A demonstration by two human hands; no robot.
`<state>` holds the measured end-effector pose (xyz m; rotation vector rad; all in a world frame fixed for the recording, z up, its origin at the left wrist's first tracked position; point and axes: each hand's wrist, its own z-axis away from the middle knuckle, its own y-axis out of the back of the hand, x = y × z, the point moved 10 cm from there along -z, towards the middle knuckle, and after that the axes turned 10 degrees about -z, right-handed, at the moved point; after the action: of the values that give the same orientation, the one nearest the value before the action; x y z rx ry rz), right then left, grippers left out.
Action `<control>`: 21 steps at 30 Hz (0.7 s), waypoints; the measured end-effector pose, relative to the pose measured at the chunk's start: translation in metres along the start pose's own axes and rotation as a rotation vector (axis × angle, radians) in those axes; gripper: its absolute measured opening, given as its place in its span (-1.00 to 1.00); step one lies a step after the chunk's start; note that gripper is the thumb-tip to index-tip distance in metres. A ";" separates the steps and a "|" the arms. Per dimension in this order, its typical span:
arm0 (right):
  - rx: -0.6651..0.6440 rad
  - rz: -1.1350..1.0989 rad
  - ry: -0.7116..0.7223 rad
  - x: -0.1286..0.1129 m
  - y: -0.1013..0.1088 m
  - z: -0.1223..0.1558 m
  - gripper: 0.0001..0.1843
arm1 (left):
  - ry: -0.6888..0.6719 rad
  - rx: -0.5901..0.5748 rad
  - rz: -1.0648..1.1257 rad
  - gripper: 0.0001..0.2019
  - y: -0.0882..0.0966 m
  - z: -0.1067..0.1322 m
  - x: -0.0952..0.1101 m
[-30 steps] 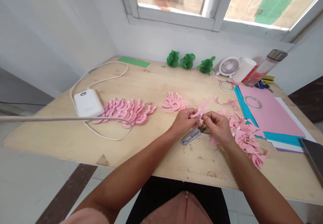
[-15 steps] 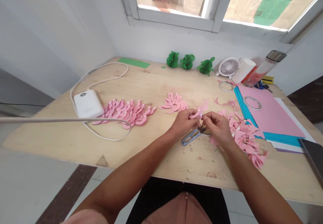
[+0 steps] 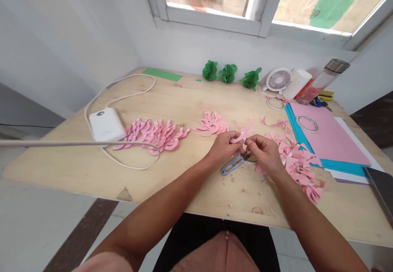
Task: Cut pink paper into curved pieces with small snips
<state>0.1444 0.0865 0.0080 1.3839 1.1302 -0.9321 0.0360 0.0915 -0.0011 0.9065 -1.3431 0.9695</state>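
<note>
My left hand is closed on a curved pink paper cutout, pinched between thumb and fingers. The fingertips of my right hand are pinched together at the cutout's right end, where a small whitish spot shows. Below the hands lies a utility knife with a light blue handle, its far end partly hidden. Left of my hands sits a small pile of pink cutouts. Farther left, a larger group of pink cutouts lies in overlapping rows. Pink paper scraps are heaped beside my right hand.
A white power bank with a looping cable lies left. Green paper ornaments stand along the wall near a small fan and a bottle. Coloured sheets with a tape roll on top lie right, near a dark device.
Both hands keep almost the same place and grip on the pink cutout. The whole view has shifted very slightly.
</note>
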 end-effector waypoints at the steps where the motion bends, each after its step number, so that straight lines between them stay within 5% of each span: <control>1: -0.005 0.000 -0.002 0.000 -0.001 0.000 -0.78 | 0.000 -0.002 -0.004 -0.89 0.000 0.000 0.000; 21: -0.107 -0.017 -0.024 0.007 -0.011 0.002 -0.72 | 0.020 0.007 -0.004 -0.95 0.001 -0.001 -0.005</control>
<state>0.1359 0.0850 -0.0018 1.2754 1.1580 -0.8855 0.0357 0.0923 -0.0060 0.9015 -1.3214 0.9784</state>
